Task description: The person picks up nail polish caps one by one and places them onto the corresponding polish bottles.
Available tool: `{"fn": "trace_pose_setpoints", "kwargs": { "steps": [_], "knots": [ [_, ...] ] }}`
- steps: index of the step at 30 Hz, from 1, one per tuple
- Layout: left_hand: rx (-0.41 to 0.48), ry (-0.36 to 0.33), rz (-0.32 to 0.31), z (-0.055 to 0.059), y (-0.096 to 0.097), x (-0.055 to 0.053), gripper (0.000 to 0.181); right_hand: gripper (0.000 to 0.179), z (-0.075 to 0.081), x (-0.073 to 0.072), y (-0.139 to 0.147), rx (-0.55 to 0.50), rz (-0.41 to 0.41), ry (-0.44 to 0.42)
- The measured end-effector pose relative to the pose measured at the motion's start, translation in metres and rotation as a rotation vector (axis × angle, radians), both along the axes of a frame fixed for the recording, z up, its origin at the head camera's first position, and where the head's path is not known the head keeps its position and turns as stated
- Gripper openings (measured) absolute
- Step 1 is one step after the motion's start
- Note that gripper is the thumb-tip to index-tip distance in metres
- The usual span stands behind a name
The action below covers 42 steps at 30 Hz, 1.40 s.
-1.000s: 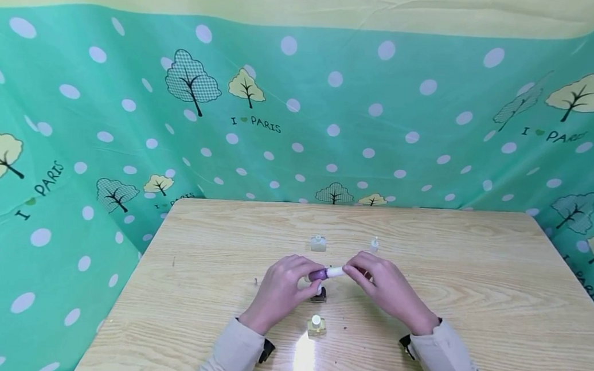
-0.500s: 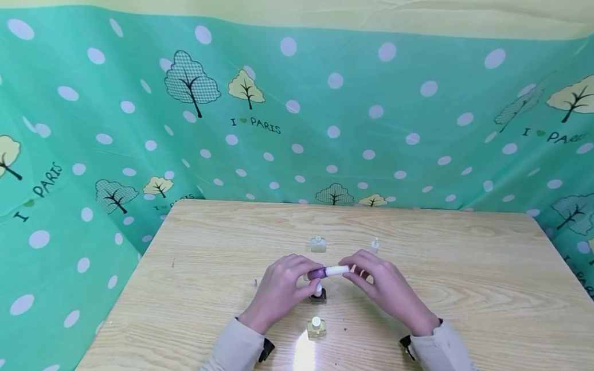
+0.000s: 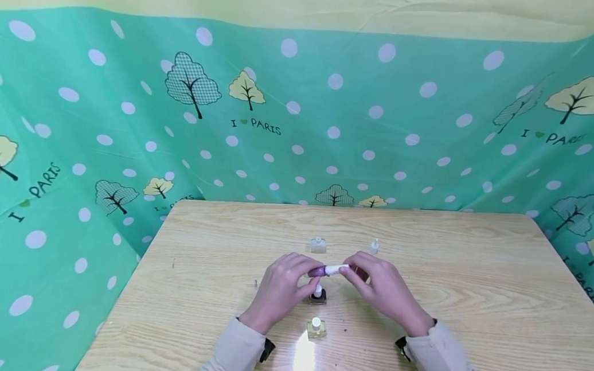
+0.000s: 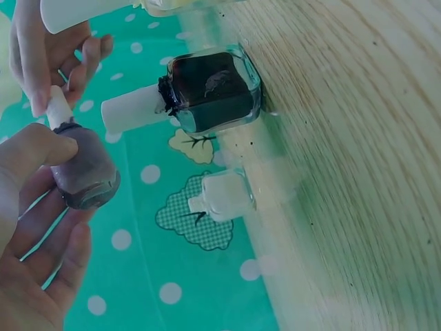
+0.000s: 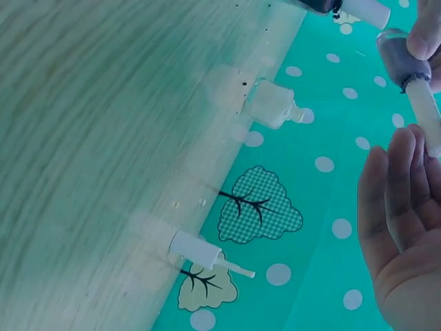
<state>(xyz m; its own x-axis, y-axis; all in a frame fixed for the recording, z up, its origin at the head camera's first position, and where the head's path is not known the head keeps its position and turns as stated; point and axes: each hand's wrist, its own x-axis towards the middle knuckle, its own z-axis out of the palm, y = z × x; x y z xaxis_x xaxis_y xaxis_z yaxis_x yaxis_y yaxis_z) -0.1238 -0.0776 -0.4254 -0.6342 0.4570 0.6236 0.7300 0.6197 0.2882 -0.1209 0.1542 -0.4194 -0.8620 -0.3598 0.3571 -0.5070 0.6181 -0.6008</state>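
Observation:
My left hand (image 3: pixel 279 288) holds a purple nail polish bottle (image 3: pixel 317 272) above the table, tipped on its side with its white cap (image 3: pixel 335 270) pointing right. From the other side, the thumb and fingers of my right hand (image 3: pixel 387 286) pinch the cap's end. In the left wrist view, the left thumb lies across the shoulder of the purple bottle (image 4: pixel 86 169), with fingers behind it. Close below the left fingertips, a dark nail polish bottle (image 3: pixel 318 297) stands upright with its white cap on. Nearer the person is a pale yellow nail polish bottle (image 3: pixel 316 328), also capped.
Farther back on the wooden table (image 3: pixel 221 226) stands an uncapped bottle of whitish polish (image 3: pixel 318 245). To its right a white brush cap (image 3: pixel 374 246) stands with its brush upward. A green patterned cloth (image 3: pixel 302 111) hangs behind and beside the table.
Half a second ago the right fingers loosened around the cap's end; now the right thumb is pressed against it again. The left hand and its bottle have barely moved.

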Motion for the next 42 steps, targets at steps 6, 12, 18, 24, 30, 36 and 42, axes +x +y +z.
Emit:
{"fn": "trace_pose_setpoints", "kwargs": {
  "steps": [6, 12, 18, 24, 30, 36, 42],
  "knots": [
    [-0.011, 0.064, -0.003, -0.0013, 0.0036, -0.0009, 0.024, 0.022, 0.0006, -0.0005, 0.0006, -0.066, -0.021, -0.089],
    [-0.019, 0.136, -0.002, -0.0017, 0.0063, -0.0015, 0.024, 0.036, 0.0018, 0.0001, 0.0008, -0.126, -0.056, -0.179],
    [-0.019, 0.102, -0.002, -0.0004, 0.007, -0.0014, 0.024, 0.026, 0.0008, -0.0002, 0.0023, -0.15, -0.068, -0.203],
    [-0.029, 0.083, 0.004, -0.0005, 0.0055, -0.0026, 0.023, 0.023, 0.004, 0.001, 0.0066, -0.155, 0.032, -0.088],
    [-0.02, 0.086, 0.002, 0.001, 0.005, -0.0031, 0.024, 0.019, 0.0049, 0.0021, 0.0074, -0.106, 0.033, -0.01],
    [-0.025, 0.077, 0.008, 0.0018, 0.0049, -0.0027, 0.025, 0.013, 0.0059, 0.0034, 0.0045, -0.057, -0.028, 0.0],
    [-0.021, 0.114, 0.004, 0.0012, 0.0072, -0.0033, 0.025, 0.017, 0.0055, 0.0029, 0.0017, -0.063, -0.062, -0.034]
  ]
}}
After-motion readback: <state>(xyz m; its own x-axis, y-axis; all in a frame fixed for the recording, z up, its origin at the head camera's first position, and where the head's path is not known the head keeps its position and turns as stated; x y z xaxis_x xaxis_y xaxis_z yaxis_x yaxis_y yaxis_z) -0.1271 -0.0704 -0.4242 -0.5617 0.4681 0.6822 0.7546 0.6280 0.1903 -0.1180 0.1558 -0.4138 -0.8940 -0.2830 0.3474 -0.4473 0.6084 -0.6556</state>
